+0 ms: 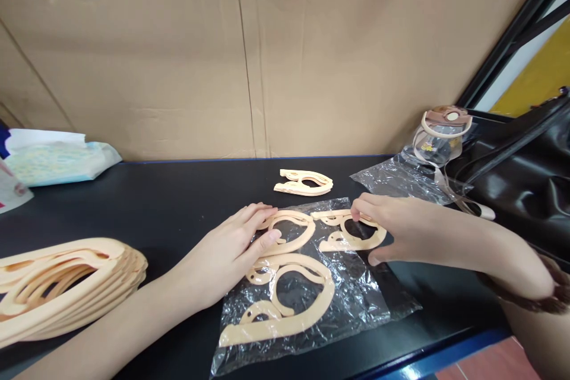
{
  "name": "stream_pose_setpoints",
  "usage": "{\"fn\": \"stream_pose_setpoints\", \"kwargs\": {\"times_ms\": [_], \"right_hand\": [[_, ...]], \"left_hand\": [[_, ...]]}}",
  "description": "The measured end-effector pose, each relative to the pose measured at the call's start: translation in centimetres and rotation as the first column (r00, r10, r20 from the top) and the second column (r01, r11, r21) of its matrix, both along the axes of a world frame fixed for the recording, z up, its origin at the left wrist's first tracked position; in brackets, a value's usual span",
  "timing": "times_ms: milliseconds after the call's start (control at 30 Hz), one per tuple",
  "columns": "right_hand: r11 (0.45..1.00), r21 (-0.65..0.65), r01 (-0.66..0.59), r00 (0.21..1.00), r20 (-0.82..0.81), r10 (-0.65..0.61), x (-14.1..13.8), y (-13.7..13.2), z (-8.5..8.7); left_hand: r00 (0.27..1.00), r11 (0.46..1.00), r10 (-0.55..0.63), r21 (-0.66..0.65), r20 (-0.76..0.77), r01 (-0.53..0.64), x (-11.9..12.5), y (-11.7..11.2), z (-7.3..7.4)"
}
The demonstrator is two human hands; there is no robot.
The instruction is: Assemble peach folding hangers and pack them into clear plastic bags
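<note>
A clear plastic bag [356, 297] lies on the black table with beige folding hangers on or in it; I cannot tell which for each. The nearest, largest-looking folded hanger [307, 322] shows through the film. Behind it, a second hanger [297, 243] is under my left hand [236, 249], whose fingers rest flat on it, thumb apart. To the right, my right hand [383, 222] grips the rounded end of a third hanger [333, 244] between fingers and thumb. Beyond the bag, another small stack of folded hangers [307, 190] lies on the table.
Several stacked beige hangers [129, 273] stand at the left. A tissue pack [66, 163] sits behind them. A clear container with a strap [439, 139] and plastic film [392, 178] lie at the back right, beside a black bag [525, 160]. A cardboard wall [178, 59] closes the back.
</note>
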State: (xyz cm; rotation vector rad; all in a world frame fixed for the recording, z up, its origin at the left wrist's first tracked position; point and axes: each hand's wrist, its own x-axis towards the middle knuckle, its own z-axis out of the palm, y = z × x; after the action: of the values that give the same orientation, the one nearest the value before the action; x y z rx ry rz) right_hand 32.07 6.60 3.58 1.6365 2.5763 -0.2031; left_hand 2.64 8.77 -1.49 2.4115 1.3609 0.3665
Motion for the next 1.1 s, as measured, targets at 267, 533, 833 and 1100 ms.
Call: {"fn": "stream_pose_setpoints", "kwargs": {"times_ms": [267, 533, 833, 1100], "right_hand": [[0.989, -0.137, 0.061, 0.997, -0.042, -0.067, 0.6, 1.4, 0.4], [0.996, -0.071, 0.051, 0.998, -0.036, -0.053, 1.9, 1.7, 1.1], [0.997, 0.046, -0.054, 0.984, -0.168, 0.061, -1.2, 1.2, 0.2], [0.965, 0.244, -0.094, 0.989, -0.086, 0.118, -2.7, 1.6, -1.8]], "left_hand": [[1.0, 1.0, -0.007, -0.002, 0.013, 0.007, -0.1, -0.1, 0.0], [0.999, 1.0, 0.002, 0.011, 0.047, -0.002, -0.2, -0.2, -0.2], [0.998, 0.998, -0.039, 0.048, 0.047, 0.037, -0.2, -0.2, -0.2], [1.0, 1.0, -0.009, 0.013, 0.021, 0.009, -0.2, -0.1, 0.3]]}}
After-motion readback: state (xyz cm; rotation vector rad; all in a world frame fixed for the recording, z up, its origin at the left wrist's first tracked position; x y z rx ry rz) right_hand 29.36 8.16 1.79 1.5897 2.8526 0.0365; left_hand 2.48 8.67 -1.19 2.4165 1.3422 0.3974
